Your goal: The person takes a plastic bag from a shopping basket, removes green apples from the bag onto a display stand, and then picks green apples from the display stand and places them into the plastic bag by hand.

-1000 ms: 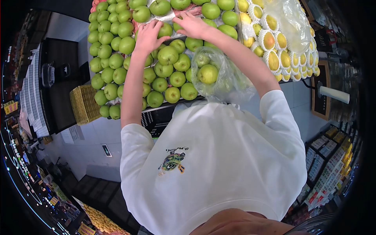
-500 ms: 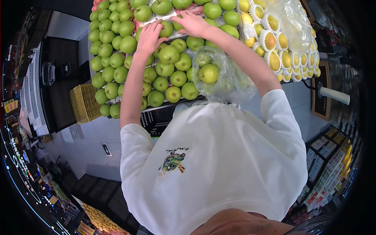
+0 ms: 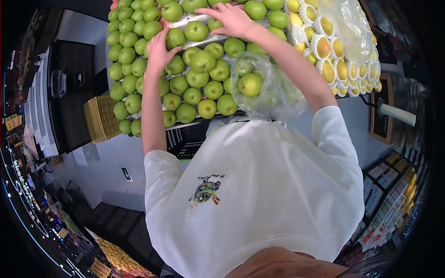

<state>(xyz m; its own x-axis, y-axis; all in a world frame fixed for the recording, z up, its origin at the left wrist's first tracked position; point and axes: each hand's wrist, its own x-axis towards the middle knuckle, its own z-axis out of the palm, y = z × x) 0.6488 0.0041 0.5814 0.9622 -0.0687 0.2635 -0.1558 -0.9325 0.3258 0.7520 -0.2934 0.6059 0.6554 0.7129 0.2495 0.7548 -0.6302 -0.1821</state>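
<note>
Green apples lie in rows and piles on the stand. At the upper left, my left hand has its fingers and thumb round the near left side of one green apple. My right hand is spread over the back rows, its thumb and fingers apart around another apple, partly covered by the hand. Between the hands, a single apple sits on the pale liner. A clear plastic bag with green apples inside rests at the stand's front edge, under my right forearm.
Yellow fruit in white foam nets fills the right part of the stand, with clear plastic over it. A wicker basket stands at the left. Below the front edge is a black crate.
My left hand has moved left, off the middle apple to the one beside it. My right hand has shifted slightly right, and its fingers are spread wider. The middle apple now shows fully.
</note>
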